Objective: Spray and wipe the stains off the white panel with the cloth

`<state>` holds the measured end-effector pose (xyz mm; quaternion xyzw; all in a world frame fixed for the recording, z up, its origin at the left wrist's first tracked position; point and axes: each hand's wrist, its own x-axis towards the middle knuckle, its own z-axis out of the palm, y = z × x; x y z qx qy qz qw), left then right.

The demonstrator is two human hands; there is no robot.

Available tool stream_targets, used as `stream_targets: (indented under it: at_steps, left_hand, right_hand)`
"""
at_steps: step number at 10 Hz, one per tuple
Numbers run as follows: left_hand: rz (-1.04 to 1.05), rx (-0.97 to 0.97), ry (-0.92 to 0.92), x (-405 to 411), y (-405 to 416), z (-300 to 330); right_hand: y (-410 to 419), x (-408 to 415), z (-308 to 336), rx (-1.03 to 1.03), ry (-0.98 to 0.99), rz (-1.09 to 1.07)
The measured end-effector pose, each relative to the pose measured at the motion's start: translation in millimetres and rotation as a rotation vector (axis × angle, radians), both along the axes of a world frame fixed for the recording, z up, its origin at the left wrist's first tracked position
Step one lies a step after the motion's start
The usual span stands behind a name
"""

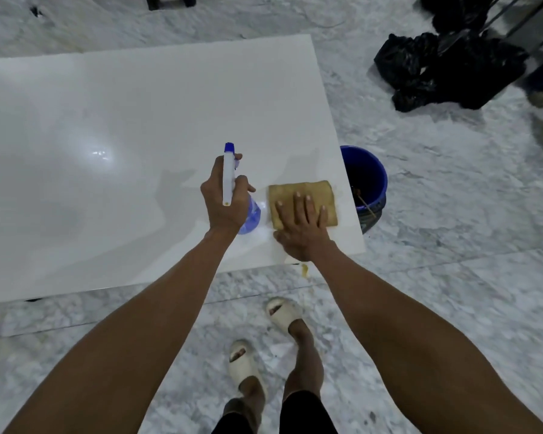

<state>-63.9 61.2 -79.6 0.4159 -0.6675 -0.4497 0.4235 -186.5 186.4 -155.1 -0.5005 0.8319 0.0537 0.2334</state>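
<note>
The white panel point(123, 145) lies flat and glossy across the left and middle of the view. My left hand point(224, 198) grips a spray bottle point(228, 173) with a white and blue head and a blue body, held just above the panel near its right end. My right hand point(301, 227) lies flat, fingers spread, on a folded yellow-brown cloth point(301, 191) close to the panel's near right corner. A yellowish smear point(304, 269) hangs at the panel's front edge below my right wrist.
A blue bucket point(365, 183) stands on the marble floor right beside the panel's right edge. Black plastic bags point(445, 70) are heaped at the far right. My feet in pale slippers point(282, 311) stand in front of the panel.
</note>
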Motion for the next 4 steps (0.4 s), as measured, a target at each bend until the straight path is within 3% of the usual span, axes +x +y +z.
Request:
stream_targets:
  at_steps: [1, 2, 3, 4]
  left_hand:
    - [-0.006, 0.035, -0.064, 5.7, 2.0, 6.6]
    - [-0.054, 0.154, -0.189, 15.6, 8.9, 5.9]
    - [-0.043, 0.447, -0.451, 30.4, 11.3, 16.3]
    - [-0.025, 0.547, -0.616, 70.4, 45.1, 13.7]
  right_hand:
    - [-6.9, -5.9, 20.5, 0.036, -0.203, -0.047]
    - [-14.5, 1.6, 27.6, 0.117, -0.206, -0.082]
    - [-11.6, 13.1, 38.6, 0.021, -0.231, -0.19]
    - [32.5, 46.3, 37.5, -0.108, -0.244, -0.275]
